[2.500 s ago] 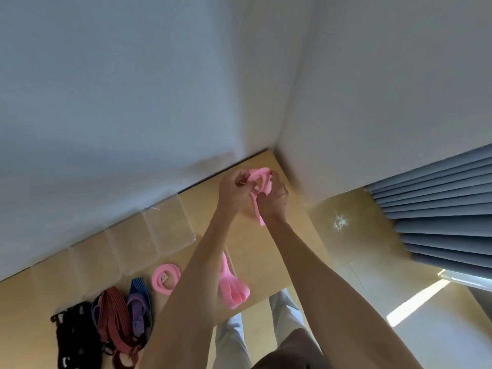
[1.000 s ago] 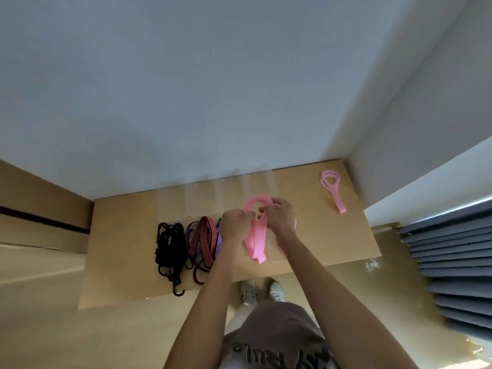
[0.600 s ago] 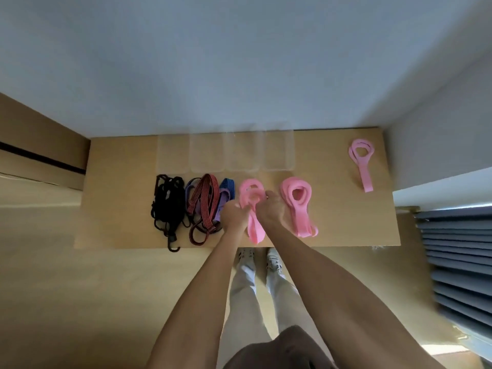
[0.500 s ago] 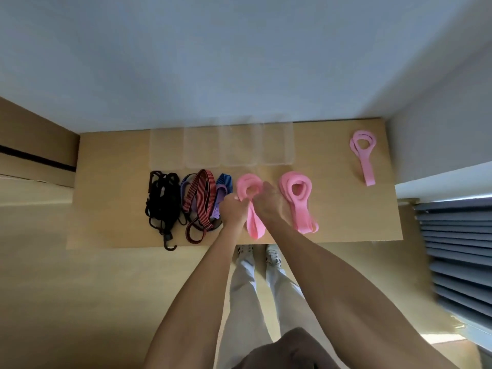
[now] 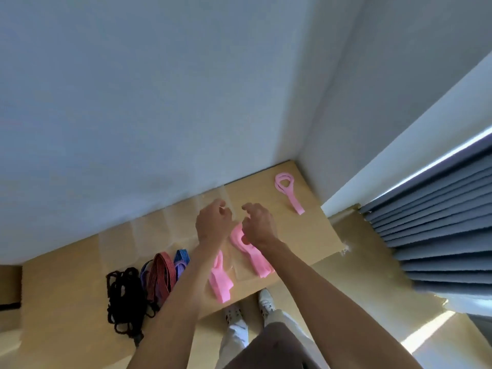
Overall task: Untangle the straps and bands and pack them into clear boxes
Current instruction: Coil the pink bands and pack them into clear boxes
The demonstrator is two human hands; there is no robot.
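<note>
My left hand (image 5: 213, 222) and my right hand (image 5: 259, 222) hover side by side over the wooden table (image 5: 306, 235), fingers loosely curled, with nothing visibly in them. They are above the right end of a row of clear boxes (image 5: 149, 227) along the wall. Beneath my left forearm lies a folded pink band (image 5: 219, 283). A second pink band (image 5: 255, 257) lies under my right wrist. A third pink band (image 5: 288, 193) rests near the table's far right corner.
A black tangle of straps (image 5: 125, 296) sits at the table's left front, next to a red striped strap (image 5: 159, 272) and blue and purple bands (image 5: 181, 259). Walls close the back and right. A grey curtain (image 5: 431, 230) hangs at right.
Both hands let go of the pink band, which now lies on the table, and rose toward the clear boxes. The camera tilted and turned.
</note>
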